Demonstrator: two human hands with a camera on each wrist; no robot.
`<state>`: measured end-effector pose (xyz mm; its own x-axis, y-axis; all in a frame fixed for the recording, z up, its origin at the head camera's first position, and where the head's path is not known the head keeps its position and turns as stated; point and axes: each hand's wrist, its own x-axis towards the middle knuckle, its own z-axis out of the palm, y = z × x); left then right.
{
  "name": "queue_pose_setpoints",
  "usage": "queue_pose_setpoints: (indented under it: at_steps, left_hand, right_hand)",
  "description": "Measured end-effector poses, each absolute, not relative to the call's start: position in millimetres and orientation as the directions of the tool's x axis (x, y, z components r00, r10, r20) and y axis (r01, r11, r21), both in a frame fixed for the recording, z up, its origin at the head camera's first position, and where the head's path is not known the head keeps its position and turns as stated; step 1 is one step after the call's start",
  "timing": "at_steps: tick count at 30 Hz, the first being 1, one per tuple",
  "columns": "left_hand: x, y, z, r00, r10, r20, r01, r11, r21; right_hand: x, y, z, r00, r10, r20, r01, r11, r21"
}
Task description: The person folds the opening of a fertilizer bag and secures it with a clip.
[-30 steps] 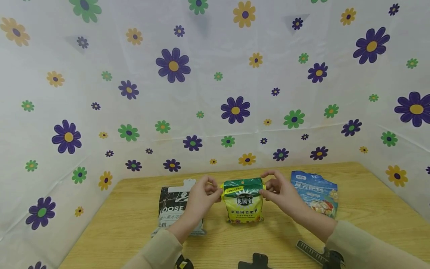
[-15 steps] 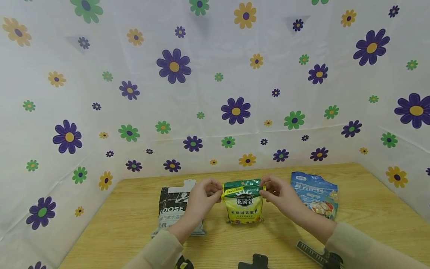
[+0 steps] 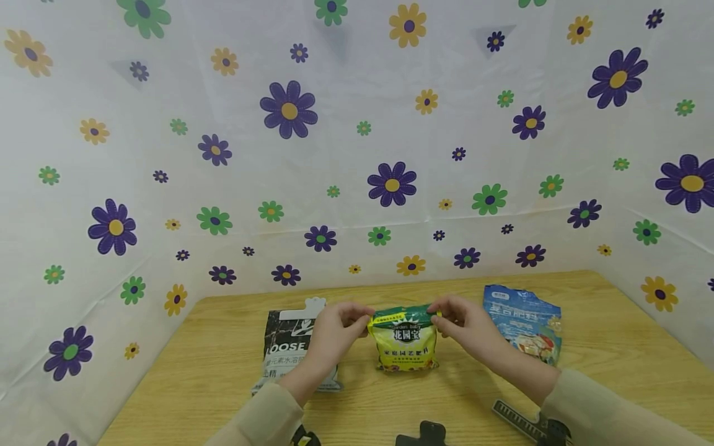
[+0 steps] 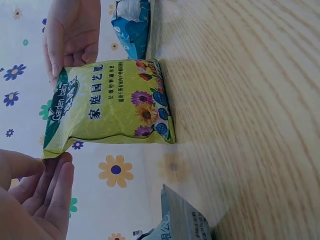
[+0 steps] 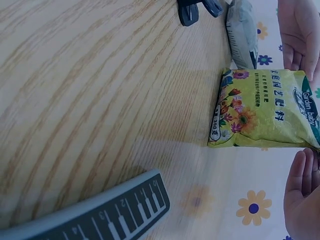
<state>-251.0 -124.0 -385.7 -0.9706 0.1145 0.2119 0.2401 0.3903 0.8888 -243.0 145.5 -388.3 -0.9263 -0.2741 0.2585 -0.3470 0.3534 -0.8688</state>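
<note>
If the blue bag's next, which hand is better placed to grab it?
Probably the right hand: it pinches the yellow bag on the side nearest the blue bag. The left hand, pinching the opposite side, would reach across.

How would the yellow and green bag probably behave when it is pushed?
The yellow and green bag would probably bend rather than stay stiff, because its surface looks wrinkled. Its fuller lower part suggests weight may sit low. Standing upright, it might tip if pushed near the top.

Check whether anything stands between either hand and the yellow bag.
Nothing visible does: the left hand and right hand pinch the yellow bag at its upper corners. The black-and-grey bag and blue bag sit to either side.
</note>
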Motion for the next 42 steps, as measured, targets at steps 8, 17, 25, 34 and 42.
queue_pose_setpoints:
  at_steps: [8,17,25,34,42]
  left_hand:
    - [-252.1,-125.4,-391.4,-0.97,0.129,0.204,0.239,0.396,0.886]
    - [-250.4,-125.6,-393.4,-0.967,0.147,0.206,0.247,0.383,0.89]
    - [-248.6,-127.2,-396.8,-0.968,0.167,0.187,0.239,0.384,0.892]
    - [-249.5,-128.5,-399.2,-0.971,0.163,0.177,0.235,0.485,0.842]
    - [-250.9,-128.8,-399.9,-0.966,0.163,0.203,0.258,0.498,0.828]
  right_hand:
    - [-242.4,146.4,-391.1,-0.928,-0.281,0.246,-0.335,0.332,-0.882]
    - [-242.4,146.5,-392.1,-0.937,-0.272,0.219,-0.305,0.333,-0.892]
    - [-243.1,148.1,-395.6,-0.935,-0.278,0.219,-0.308,0.334,-0.891]
    - [-244.5,148.6,-400.1,-0.942,-0.268,0.201,-0.291,0.358,-0.887]
    - [-244.9,147.9,-399.8,-0.946,-0.259,0.196,-0.285,0.37,-0.884]
